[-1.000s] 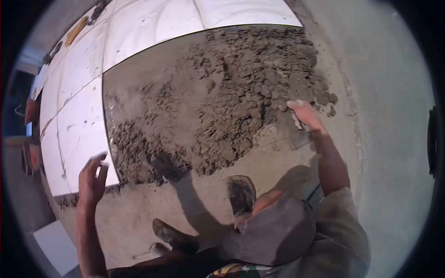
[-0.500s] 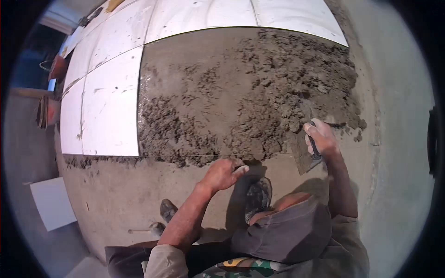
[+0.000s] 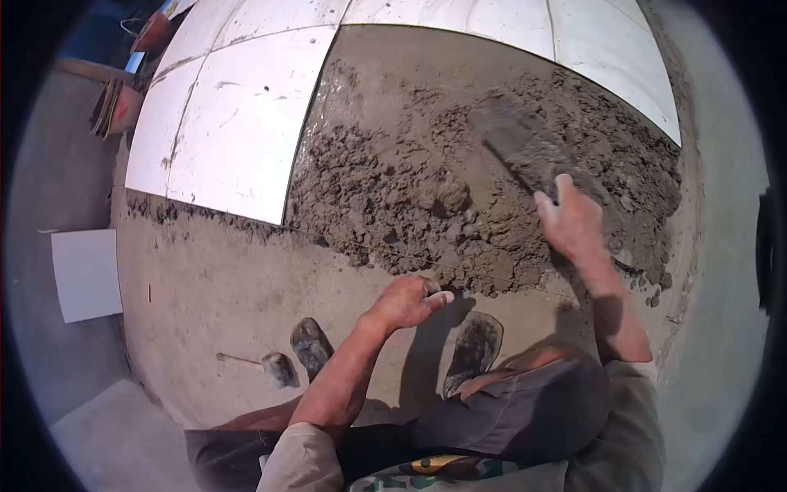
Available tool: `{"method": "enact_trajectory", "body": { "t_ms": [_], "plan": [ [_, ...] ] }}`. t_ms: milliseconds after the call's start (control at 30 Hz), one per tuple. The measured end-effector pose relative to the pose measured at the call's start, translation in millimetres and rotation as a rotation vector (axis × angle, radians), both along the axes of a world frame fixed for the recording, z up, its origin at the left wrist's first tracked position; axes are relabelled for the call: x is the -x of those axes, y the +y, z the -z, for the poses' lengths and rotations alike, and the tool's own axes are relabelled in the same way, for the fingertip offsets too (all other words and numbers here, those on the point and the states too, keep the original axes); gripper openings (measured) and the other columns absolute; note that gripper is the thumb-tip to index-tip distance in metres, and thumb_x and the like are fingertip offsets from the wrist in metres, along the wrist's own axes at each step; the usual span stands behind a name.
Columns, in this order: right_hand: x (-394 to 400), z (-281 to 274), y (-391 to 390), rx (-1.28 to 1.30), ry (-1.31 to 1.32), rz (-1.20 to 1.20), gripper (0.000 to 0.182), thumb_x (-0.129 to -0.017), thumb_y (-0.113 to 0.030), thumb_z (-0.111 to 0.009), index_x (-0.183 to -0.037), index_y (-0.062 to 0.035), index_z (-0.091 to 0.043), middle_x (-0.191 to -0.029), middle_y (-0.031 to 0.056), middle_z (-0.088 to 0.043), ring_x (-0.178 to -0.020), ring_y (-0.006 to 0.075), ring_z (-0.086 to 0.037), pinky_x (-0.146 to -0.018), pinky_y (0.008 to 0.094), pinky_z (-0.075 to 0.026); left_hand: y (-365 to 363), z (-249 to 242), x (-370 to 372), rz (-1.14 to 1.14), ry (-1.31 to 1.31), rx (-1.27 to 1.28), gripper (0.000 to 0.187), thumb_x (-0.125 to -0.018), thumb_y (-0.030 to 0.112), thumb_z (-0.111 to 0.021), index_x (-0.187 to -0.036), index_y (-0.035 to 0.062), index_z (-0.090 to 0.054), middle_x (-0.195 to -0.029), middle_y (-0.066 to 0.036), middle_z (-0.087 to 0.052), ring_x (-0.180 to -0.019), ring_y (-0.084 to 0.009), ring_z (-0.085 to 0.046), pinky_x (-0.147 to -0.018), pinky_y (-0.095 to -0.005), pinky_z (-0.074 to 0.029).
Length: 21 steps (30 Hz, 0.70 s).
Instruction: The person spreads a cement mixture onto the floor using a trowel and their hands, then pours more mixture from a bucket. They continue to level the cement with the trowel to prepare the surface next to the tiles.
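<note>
One trowel [image 3: 520, 152] is in use, held by its handle in the right hand [image 3: 574, 221]. The fingers are wrapped fully round the handle, which is almost entirely covered by the hand. The blade extends up and to the left from the hand and lies on the mortar bed [image 3: 426, 189], mortar-coloured and blurred, so its exact edge cannot be made out.

The mortar bed is a rough, lumpy grey layer spread on the floor [image 3: 213, 303]. Its far and left edges meet the white tiles [image 3: 238, 123] already laid; its near edge ends in a ragged line on the bare floor. A thin taut string [image 3: 361, 248] runs across that near edge, from the corner of the nearest tile toward the right.

The left hand [image 3: 406, 302] is loosely curled with the fingers bent under, holding nothing that can be seen. It rests at the near edge of the mortar bed, just beside the string; whether it touches the string cannot be told.

Two shoes [image 3: 471, 348] stand on the bare floor below the left hand. A mallet [image 3: 275, 366] lies on the floor just beside the left shoe. A loose white tile [image 3: 86, 273] lies well apart, toward the left edge of the floor. Stacked objects [image 3: 115, 107] sit beyond the far left corner of the laid tiles.
</note>
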State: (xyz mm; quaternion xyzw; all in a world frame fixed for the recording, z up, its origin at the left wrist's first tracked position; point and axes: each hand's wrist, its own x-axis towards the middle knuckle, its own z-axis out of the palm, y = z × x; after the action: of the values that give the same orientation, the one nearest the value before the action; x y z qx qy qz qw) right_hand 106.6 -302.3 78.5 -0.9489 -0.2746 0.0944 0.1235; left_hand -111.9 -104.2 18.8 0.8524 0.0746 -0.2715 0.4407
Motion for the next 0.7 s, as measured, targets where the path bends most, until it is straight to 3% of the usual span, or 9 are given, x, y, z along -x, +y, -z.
{"method": "enact_trajectory", "body": {
  "t_ms": [100,133,167,233,333,600,700],
  "plan": [
    [-11,6,-1,0.047,0.134,0.131,0.038,-0.088,-0.036,-0.058,-0.094,0.0010,-0.053,-0.080,0.0245,-0.062,-0.076,0.0432,-0.061,-0.069,0.0504,-0.047,-4,28,24,-0.210,-0.026,0.018,0.042,-0.092,0.041,-0.056,-0.082,0.0003,-0.061,-0.071,-0.020,-0.058,-0.067,-0.0367,-0.055,-0.066,-0.0434,-0.045],
    [-8,17,-2,0.002,0.186,0.135,0.039,-0.088,-0.037,-0.057,-0.094,0.0012,-0.053,-0.083,0.0255,-0.062,-0.079,0.0434,-0.061,-0.070,0.0500,-0.047,-2,36,30,-0.269,0.099,-0.016,0.036,-0.092,0.036,-0.057,-0.086,0.0007,-0.064,-0.073,-0.015,-0.062,-0.067,-0.0287,-0.058,-0.068,-0.0393,-0.046],
    [-3,26,2,-0.046,0.238,0.142,0.039,-0.088,-0.038,-0.056,-0.095,0.0013,-0.054,-0.086,0.0265,-0.062,-0.082,0.0436,-0.060,-0.072,0.0495,-0.046,0,39,33,-0.287,0.103,-0.021,0.036,-0.092,0.036,-0.057,-0.086,0.0007,-0.064,-0.073,-0.015,-0.062,-0.067,-0.0287,-0.058,-0.068,-0.0393,-0.046],
    [7,41,20,0.009,0.302,0.091,0.040,-0.088,-0.038,-0.057,-0.095,0.0016,-0.054,-0.090,0.0272,-0.061,-0.087,0.0424,-0.060,-0.074,0.0482,-0.046,5,42,38,-0.601,0.161,0.139,0.032,-0.093,0.031,-0.058,-0.086,0.0009,-0.065,-0.074,-0.008,-0.064,-0.068,-0.0177,-0.059,-0.067,-0.0342,-0.047],
    [18,49,51,-0.055,0.377,-0.026,0.041,-0.088,-0.038,-0.056,-0.095,0.0028,-0.055,-0.092,0.0283,-0.061,-0.087,0.0435,-0.060,-0.075,0.0497,-0.046,19,32,34,-0.774,0.232,0.194,0.029,-0.093,0.028,-0.057,-0.084,0.0015,-0.065,-0.073,-0.003,-0.063,-0.069,-0.0105,-0.057,-0.065,-0.0305,-0.047],
    [35,29,138,0.037,0.389,-0.256,0.041,-0.087,-0.036,-0.056,-0.093,0.0049,-0.056,-0.091,0.0298,-0.063,-0.090,0.0438,-0.061,-0.081,0.0508,-0.047,42,35,41,-1.097,0.105,0.267,0.024,-0.093,0.027,-0.058,-0.092,0.0031,-0.063,-0.076,-0.003,-0.063,-0.069,-0.0117,-0.059,-0.060,-0.0280,-0.048],
    [48,37,158,0.027,0.364,-0.330,0.041,-0.088,-0.036,-0.056,-0.095,0.0052,-0.057,-0.090,0.0285,-0.064,-0.090,0.0436,-0.062,-0.082,0.0499,-0.048,41,40,38,-1.214,0.122,0.427,0.025,-0.093,0.028,-0.058,-0.099,0.0038,-0.061,-0.085,-0.004,-0.065,-0.073,-0.0130,-0.062,-0.059,-0.0281,-0.050]
  ]
}}
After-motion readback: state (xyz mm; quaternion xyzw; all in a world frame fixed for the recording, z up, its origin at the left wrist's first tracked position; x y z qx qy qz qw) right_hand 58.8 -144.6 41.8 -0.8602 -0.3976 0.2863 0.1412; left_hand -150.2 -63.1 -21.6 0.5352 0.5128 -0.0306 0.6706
